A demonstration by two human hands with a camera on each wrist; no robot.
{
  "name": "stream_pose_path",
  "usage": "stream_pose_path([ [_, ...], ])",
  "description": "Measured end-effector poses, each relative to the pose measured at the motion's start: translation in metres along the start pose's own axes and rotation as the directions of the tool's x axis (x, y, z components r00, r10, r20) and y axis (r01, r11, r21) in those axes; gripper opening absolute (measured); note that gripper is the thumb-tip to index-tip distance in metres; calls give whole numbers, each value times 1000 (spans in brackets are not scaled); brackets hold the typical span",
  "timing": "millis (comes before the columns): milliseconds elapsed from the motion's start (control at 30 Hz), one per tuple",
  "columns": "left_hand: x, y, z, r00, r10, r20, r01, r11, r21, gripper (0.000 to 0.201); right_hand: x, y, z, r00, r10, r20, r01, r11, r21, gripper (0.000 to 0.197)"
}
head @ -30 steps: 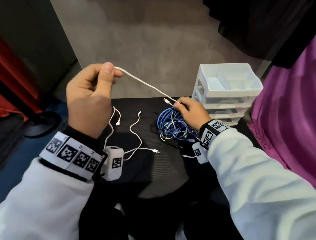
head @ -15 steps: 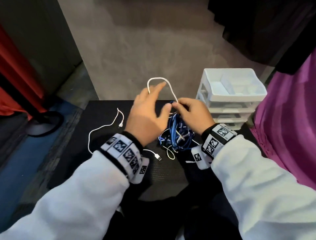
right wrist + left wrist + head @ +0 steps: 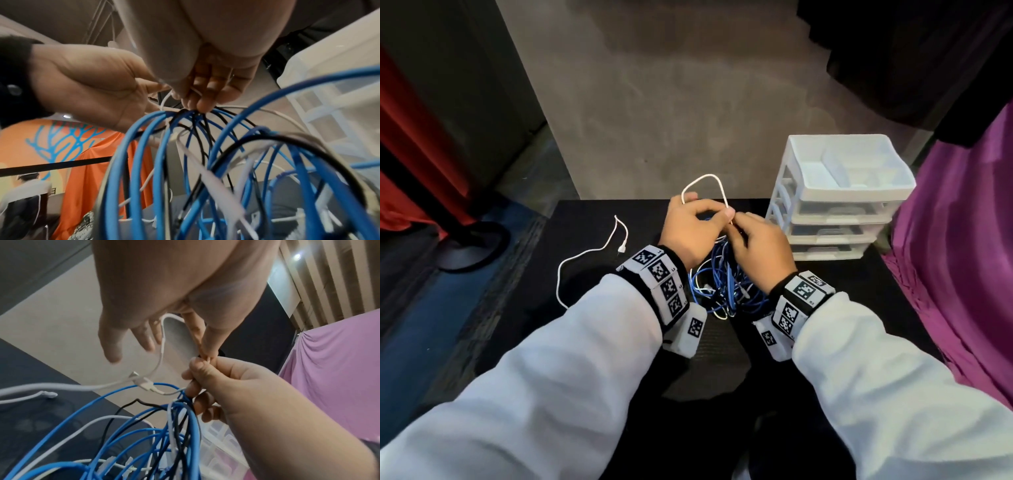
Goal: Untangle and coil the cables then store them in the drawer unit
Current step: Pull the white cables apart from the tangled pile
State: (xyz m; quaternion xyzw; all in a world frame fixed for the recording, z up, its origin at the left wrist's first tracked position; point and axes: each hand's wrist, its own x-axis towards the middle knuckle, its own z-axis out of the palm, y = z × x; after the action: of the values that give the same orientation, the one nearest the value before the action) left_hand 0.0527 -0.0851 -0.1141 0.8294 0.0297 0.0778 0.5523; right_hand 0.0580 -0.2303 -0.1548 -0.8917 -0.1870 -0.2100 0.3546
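My left hand [image 3: 695, 226] pinches a white cable [image 3: 703, 176] between thumb and forefinger, and the cable stands in a loop over its straight fingers. The cable's tail [image 3: 585, 255] trails left across the black table [image 3: 592, 219]. My right hand [image 3: 760, 246] touches the left and grips the top of a tangle of blue, black and white cables [image 3: 722, 284], which hangs below it. The left wrist view shows the pinch [image 3: 205, 352], the loop [image 3: 162, 337] and a white plug [image 3: 144, 382]. In the right wrist view the fingertips [image 3: 201, 104] bunch the tangle [image 3: 164, 162].
A white drawer unit [image 3: 839, 195], with an open tray on top and its clear drawers closed, stands at the table's back right, close to my right hand. Purple cloth [image 3: 962, 257] hangs on the right. A black stand base [image 3: 472, 246] sits on the floor at left.
My left hand came down from high on the left with the white cable and met the right hand. The straight run of cable has folded into a loop, and the tangle has risen.
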Motion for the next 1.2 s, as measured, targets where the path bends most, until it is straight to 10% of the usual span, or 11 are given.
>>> stream_pose_path([
  [367, 17, 100, -86, 925, 317, -212, -377, 841, -388, 9, -10, 53, 6, 900, 424, 98, -435, 876, 207, 14],
  [633, 21, 10, -130, 962, 98, -253, -132, 984, -122, 23, -16, 55, 0, 879, 367, 306, -428, 890, 160, 42],
  [833, 50, 1, -188, 852, 317, -417, -226, 941, 253, 22, -21, 64, -2, 874, 371, 313, -414, 907, 81, 39],
  [933, 63, -17, -191, 913, 351, -208, -243, 877, 414, 12, -22, 62, -2, 874, 372, 313, -419, 903, 96, 38],
  [1000, 58, -47, -172, 992, 120, 49, -127, 828, 546, 18, -22, 59, -2, 871, 377, 314, -424, 901, 94, 40],
  [1067, 40, -82, -143, 971, -159, 177, -6, 728, 686, 42, -22, 56, -2, 871, 373, 321, -421, 902, 95, 41],
  [1200, 6, -134, -97, 889, -327, 322, -86, 570, 817, 51, -25, 57, -2, 878, 368, 306, -415, 904, 106, 43],
])
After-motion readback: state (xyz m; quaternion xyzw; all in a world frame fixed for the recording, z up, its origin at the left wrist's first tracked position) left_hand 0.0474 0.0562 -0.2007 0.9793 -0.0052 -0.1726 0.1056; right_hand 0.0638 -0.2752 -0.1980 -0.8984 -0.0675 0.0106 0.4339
